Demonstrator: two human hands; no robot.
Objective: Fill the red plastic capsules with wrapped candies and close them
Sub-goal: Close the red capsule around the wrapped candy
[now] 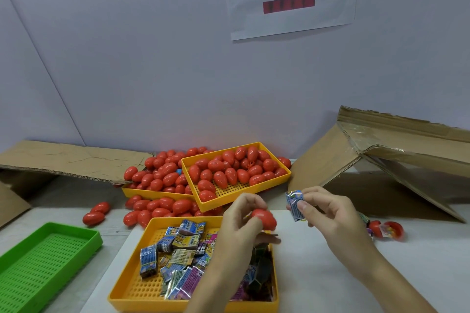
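the left hand (239,213) gripped a red capsule (263,218), while just to its right the right hand (323,208) pinched an upright wrapped candy (295,204) in its fingers.

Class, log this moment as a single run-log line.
left hand: holds red capsule | right hand: pinches blue wrapped candy | candy not yet in capsule | green tray: no capsules

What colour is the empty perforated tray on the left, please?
Green, seen in the head view: the perforated tray.
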